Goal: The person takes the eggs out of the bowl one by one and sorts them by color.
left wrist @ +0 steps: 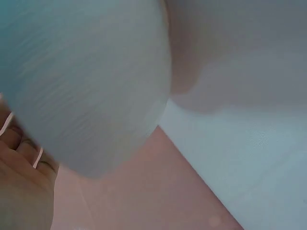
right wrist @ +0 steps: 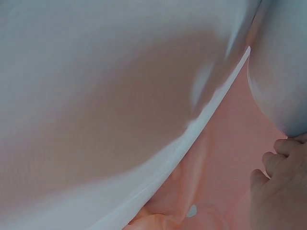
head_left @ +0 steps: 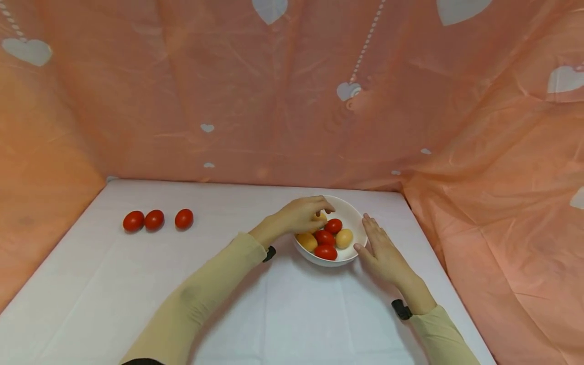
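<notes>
glossy ovals (head_left: 325, 238) in a round white bowl (head_left: 352, 218)

beige sleeves (head_left: 214, 284) cross a smooth, faintly creased white cloth (head_left: 301, 314). the right hand (head_left: 385, 256) lies straight-fingered at the bowl's right rim, gripping nothing. the left hand (head_left: 301, 215) bends its fingers over a yellow oval (head_left: 321, 218) inside the left rim; whether pinched, i cannot tell. three red ovals (head_left: 154, 220) lie far left. behind hangs wrinkled orange-pink sheeting (head_left: 274, 111) with pale hearts (head_left: 349, 91).

We see a white-covered table (head_left: 100, 304), faintly creased, bounded left, right and far by wrinkled orange-pink sheeting (head_left: 274, 101); on the far side we note pale hearts (head_left: 270, 9) and dotted strings (head_left: 367, 40).
</notes>
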Demonstrator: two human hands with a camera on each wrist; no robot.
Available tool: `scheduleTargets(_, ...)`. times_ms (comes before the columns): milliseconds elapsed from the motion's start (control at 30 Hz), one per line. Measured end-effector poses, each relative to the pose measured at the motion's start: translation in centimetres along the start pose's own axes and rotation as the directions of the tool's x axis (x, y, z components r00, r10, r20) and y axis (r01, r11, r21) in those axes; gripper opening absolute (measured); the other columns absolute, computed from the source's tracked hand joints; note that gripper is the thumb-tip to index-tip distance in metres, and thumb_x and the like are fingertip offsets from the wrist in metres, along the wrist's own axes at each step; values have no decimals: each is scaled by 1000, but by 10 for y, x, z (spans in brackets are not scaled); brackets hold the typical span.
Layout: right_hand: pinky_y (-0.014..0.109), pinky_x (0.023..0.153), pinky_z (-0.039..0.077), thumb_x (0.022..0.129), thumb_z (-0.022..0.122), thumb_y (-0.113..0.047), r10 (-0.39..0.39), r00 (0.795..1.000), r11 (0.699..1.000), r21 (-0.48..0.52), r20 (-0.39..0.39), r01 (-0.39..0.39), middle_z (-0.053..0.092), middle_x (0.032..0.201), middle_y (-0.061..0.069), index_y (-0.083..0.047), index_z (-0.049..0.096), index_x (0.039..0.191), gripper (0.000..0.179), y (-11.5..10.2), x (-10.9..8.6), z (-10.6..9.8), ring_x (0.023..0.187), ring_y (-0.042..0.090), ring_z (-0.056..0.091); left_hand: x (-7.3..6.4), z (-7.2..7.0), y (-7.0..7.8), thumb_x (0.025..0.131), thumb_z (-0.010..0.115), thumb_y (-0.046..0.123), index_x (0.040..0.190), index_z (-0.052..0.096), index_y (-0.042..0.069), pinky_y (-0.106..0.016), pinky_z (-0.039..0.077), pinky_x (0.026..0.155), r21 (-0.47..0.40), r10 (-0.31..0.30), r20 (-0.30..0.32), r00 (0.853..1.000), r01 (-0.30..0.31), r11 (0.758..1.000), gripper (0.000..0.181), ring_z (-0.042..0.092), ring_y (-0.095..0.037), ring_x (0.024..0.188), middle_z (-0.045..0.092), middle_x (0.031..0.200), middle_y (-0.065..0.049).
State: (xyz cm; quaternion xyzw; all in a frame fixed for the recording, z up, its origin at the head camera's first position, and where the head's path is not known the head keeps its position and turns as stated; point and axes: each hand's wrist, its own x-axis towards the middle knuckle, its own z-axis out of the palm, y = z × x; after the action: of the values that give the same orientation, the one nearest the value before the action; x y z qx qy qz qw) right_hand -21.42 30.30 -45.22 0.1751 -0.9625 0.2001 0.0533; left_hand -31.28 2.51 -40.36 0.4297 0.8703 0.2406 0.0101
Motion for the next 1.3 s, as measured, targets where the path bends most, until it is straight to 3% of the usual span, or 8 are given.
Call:
scheduleTargets(300,61,125,16,107,55,-39,9,1000,1000,5,6,-9,16,172,19,1,17,164,79,-1,0,1,158,42,14,20,11,-5,100,70,22,133,70,14,-33,44,112,129,50,101,994,-63,990,33,59,-17,120,66,131,2)
scheduleTargets(500,62,125,16,107,54,-40,9,1000,1000,3,6,-9,15,172,19,1,17,164,79,-1,0,1,158,41,13,31,13,-5,99,73,27,132,71,16,-33,44,111,178,65,159,985,-94,979,35,62,-15,114,67,132,1)
scheduleTargets(733,62,125,16,107,55,-39,-2,1000,1000,0,2,2,16,172,19,1,18,164,79,-1,1,1,158,40,14,40,17,-3,97,76,29,135,70,18,-31,42,113,188,62,215,975,-103,977,40,59,-14,125,68,133,5)
scheduleTargets(1033,60,125,15,108,54,-39,6,1000,1000,5,8,-6,15,172,18,1,17,164,79,-2,0,0,158,40,13,42,23,1,96,77,26,139,69,25,-35,40,116,301,50,276,960,-135,944,44,58,-15,127,67,135,6)
scheduleTargets(1300,60,125,15,108,53,-38,7,1000,1000,4,5,-7,15,172,19,2,16,164,78,-1,0,0,158,40,13,41,24,2,98,74,25,142,67,22,-40,38,117,291,44,270,962,-125,948,44,55,-18,132,65,137,3)
